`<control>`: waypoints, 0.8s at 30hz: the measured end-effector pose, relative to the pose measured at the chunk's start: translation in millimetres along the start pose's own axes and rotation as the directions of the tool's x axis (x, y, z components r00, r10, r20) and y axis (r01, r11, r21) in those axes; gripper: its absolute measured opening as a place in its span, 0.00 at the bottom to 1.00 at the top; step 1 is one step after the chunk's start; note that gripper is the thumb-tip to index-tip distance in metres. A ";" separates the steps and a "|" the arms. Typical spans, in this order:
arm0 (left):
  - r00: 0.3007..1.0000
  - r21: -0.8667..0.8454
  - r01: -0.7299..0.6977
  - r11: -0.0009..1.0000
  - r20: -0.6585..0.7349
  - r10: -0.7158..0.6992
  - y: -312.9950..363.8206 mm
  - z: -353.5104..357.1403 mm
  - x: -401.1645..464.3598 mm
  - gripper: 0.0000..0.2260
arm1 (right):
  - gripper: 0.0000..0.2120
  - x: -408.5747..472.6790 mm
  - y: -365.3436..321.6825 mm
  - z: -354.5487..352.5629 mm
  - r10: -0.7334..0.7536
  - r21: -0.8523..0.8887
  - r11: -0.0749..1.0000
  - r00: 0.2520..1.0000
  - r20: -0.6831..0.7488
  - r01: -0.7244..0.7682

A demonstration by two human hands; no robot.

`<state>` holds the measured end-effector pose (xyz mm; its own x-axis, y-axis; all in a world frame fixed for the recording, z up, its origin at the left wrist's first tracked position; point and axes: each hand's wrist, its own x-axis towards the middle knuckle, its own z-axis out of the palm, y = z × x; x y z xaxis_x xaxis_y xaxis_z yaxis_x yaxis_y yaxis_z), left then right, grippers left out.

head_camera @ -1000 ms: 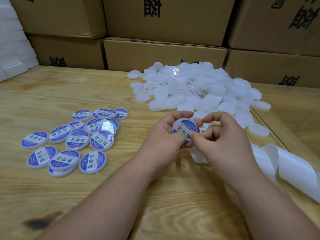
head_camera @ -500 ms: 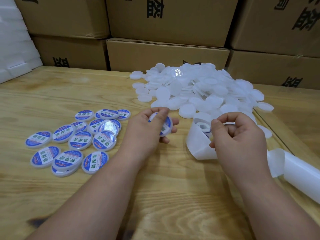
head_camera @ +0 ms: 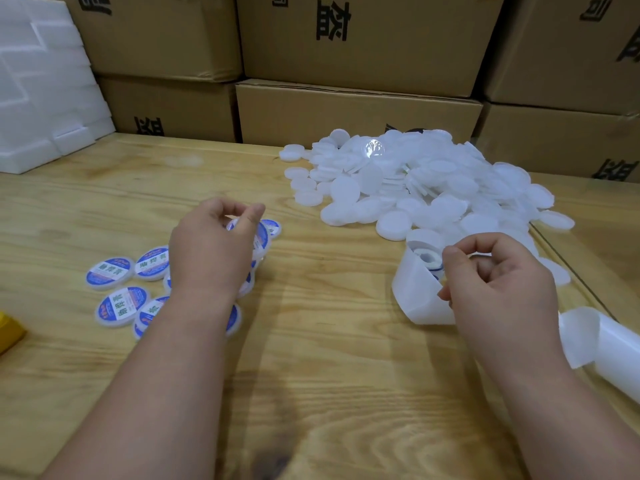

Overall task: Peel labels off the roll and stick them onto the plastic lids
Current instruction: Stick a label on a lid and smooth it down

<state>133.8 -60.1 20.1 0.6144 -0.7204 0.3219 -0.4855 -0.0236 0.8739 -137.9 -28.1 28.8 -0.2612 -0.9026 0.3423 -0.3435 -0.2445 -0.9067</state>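
My left hand is over the group of finished lids on the left part of the wooden table. Its fingers are curled around one labelled lid, of which I see only the blue edge beside my thumb. I think this step is to put it down with the others. To do it well, I should lower it flat, label side up, at a free place near the edge of the group, so it does not land on the lids already lying there and push them.

My right hand is at the label roll, just in front of the pile of plain white lids. The fingers are bent and the thumb and first finger seem to pinch the white backing strip, but I cannot tell if a label is already between them. The used backing runs away to the right, to the table edge.

For the next label, I judge it is best to bend the backing sharply, so the label edge lifts by itself, and to touch only the rim of it. The glue side must stay clean. Then I take a plain lid from the near side of the pile, where they lie single.
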 end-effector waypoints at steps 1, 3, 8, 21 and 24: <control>1.000 0.006 0.027 1.000 0.008 -0.027 -2.3 -0.9 1.6 0.11 | 0.06 -0.1 1.0 0.6 -0.012 -0.009 1.000 1.000 -0.007 0.012; 0.996 0.074 0.080 0.994 0.025 -0.082 -6.4 -0.2 3.9 0.12 | 0.06 0.1 3.1 1.8 -0.058 -0.073 0.996 0.998 -0.024 0.056; 0.994 0.238 -0.068 0.969 -0.067 0.086 1.5 1.1 1.1 0.13 | 0.11 1.7 7.4 7.9 -0.109 -0.367 0.922 0.992 0.067 0.126; 0.813 -0.203 -0.310 0.929 0.450 0.370 25.8 49.3 -60.5 0.11 | 0.22 8.8 14.7 7.5 0.073 -0.461 0.887 0.988 0.135 -0.003; 0.793 -0.201 -0.280 0.939 0.502 0.344 22.7 55.1 -62.9 0.10 | 0.16 7.9 14.6 5.4 0.029 -0.371 0.929 0.991 0.134 0.023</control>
<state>49.8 -53.4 -0.3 0.0077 -0.9278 0.3731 -0.5031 0.3188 0.8033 -140.1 -40.7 16.9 -0.1480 -0.9485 0.2801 -0.6593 -0.1165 -0.7428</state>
